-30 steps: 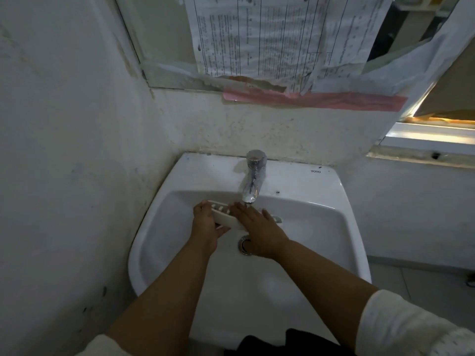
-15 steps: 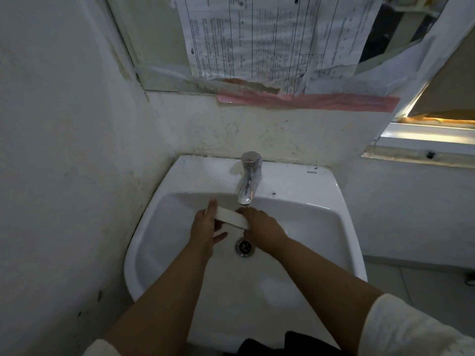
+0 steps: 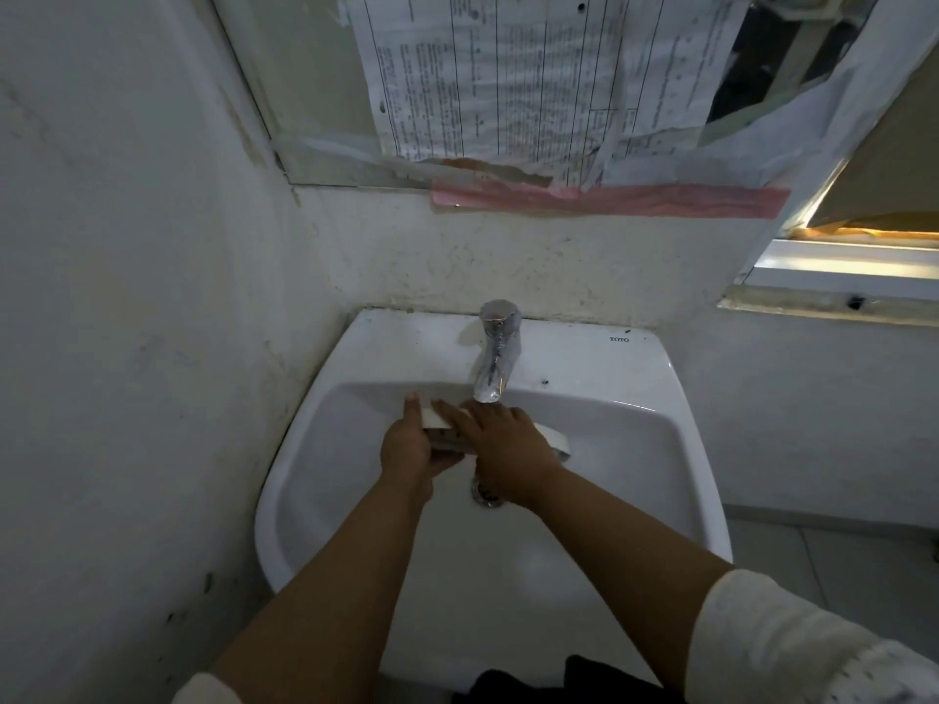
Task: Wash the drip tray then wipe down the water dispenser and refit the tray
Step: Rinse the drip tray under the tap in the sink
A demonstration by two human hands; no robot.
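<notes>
Near edge: two forearms reach in from the bottom, pale sleeves pushed up, something dark just below the near rim of the sink (image 3: 315, 480). White wall-hung basin, set in a corner with a wall on the left.

Mid basin: drain (image 3: 485, 492) partly hidden under the right wrist. Left hand (image 3: 411, 447) grips the left end of the drip tray (image 3: 442, 421), thumb up along the far side, fingers curled underneath. Right hand (image 3: 503, 439) lies on top of the tray, fingers fairly straight and spread, pressing or rubbing rather than grasping. The tray's right end pokes out beyond the right hand, toward the right side of the bowl. Tray is white, held over the bowl just above the drain, tilted slightly.

Far: chrome faucet (image 3: 495, 363) with its spout directly above the right fingers. Cannot tell whether water is flowing; too dim. Behind it a stained wall, then a mirror (image 3: 305, 94) with printed paper sheets (image 3: 488, 73) and pink tape (image 3: 609, 200) stuck over it. Window ledge at far right.

Progress, judged: early. Tray is off the dispenser and being washed, step one in hand. No cloth, no soap, no water dispenser in view. Left to do: finish the rinse, wipe down the dispenser, refit the tray.
</notes>
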